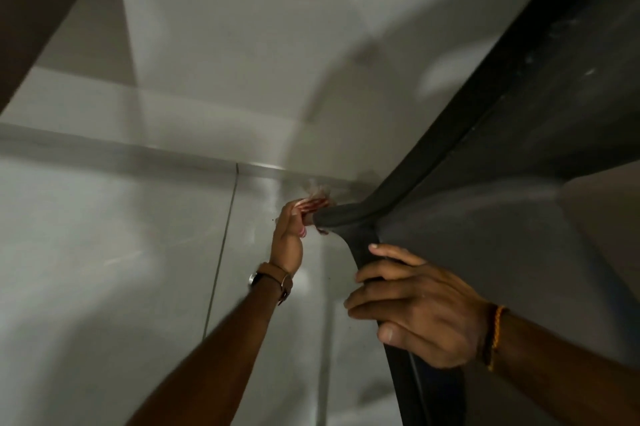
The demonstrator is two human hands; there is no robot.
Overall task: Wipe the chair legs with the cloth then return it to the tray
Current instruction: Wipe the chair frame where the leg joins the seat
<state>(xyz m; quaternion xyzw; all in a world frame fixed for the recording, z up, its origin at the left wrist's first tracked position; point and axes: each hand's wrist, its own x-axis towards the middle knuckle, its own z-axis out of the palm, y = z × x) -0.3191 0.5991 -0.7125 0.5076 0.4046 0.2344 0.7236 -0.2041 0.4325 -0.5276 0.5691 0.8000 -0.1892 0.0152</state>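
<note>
A dark grey chair [519,134] fills the right side of the head view. One of its legs [341,216] sticks out to the left, low by the floor. My left hand [289,233], with a brown watch on the wrist, is closed on a pink and white cloth [311,205] that is wrapped over the end of this leg. My right hand [415,308] grips another dark leg or frame bar [363,252] that runs down toward me. The cloth is blurred and mostly hidden by my fingers. No tray is in view.
Pale glossy floor tiles [121,269] lie on the left and meet a white wall [242,44] along a skirting line. A dark brown panel [34,3] stands at the top left corner.
</note>
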